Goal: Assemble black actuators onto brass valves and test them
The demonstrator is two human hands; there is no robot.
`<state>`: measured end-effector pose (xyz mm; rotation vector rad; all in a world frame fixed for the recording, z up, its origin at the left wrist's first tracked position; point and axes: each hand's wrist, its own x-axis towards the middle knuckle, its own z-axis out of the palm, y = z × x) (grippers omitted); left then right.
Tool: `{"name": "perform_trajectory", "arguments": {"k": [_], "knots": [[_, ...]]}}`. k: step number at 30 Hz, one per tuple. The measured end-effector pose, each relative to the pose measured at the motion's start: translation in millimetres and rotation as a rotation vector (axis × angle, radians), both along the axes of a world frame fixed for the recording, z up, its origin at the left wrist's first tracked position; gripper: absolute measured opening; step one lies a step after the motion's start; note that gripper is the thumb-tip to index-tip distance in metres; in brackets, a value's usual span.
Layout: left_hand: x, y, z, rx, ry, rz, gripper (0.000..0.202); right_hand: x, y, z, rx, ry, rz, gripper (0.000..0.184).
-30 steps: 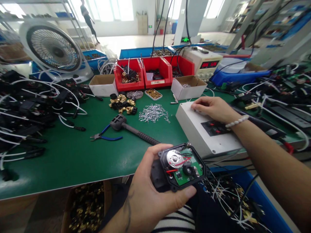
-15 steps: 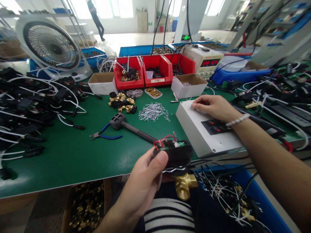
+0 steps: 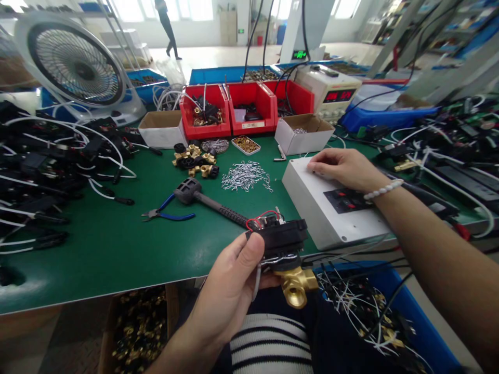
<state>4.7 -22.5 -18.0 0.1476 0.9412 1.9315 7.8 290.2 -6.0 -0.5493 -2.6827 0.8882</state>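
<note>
My left hand (image 3: pixel 234 278) grips a motorized valve (image 3: pixel 284 239) above the table's front edge. It has a black actuator housing with exposed red wires on top and a brass valve body below. Silvery wire clips show between housing and brass. My right hand (image 3: pixel 343 167), a beaded bracelet at the wrist, rests on a grey control box (image 3: pixel 312 208); its fingers are curled together at the box's top, and whatever they pinch is hidden. Left of the valve lie a rubber mallet (image 3: pixel 210 202) and blue-handled pliers (image 3: pixel 167 213). Beyond them sits a pile of metal clips (image 3: pixel 245 176).
Red bins (image 3: pixel 251 127), white cartons (image 3: pixel 163 137) and a power supply (image 3: pixel 327 93) line the back. Wired black units (image 3: pixel 58 156) crowd the left; more lie at right. A fan (image 3: pixel 74 65) stands behind. A blue crate (image 3: pixel 436 343) of valves sits below. A person (image 3: pixel 167 28) is far off.
The valve in my left hand has tilted slightly and risen a little. My right hand stays on the grey box. The distant person has moved right, and the view has shifted slightly.
</note>
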Motion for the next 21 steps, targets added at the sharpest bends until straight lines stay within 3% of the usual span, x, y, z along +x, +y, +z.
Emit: {"name": "perform_trajectory", "arguments": {"k": [7,11,21], "knots": [[-3.5,3.2,-1.7,-0.011,-0.100,0.111,0.031,0.0,-0.2,-0.1,-0.015,-0.002,0.002,0.027],[-5.4,3.4,-1.7,0.041,-0.269,0.035,0.036,-0.1,0.1,-0.8,-0.013,-0.002,0.005,0.028],[-5.2,1.2,2.0,0.151,-0.320,-0.015,0.045,-1.3,-1.6,-1.3,-0.047,0.003,-0.008,0.034]]}}
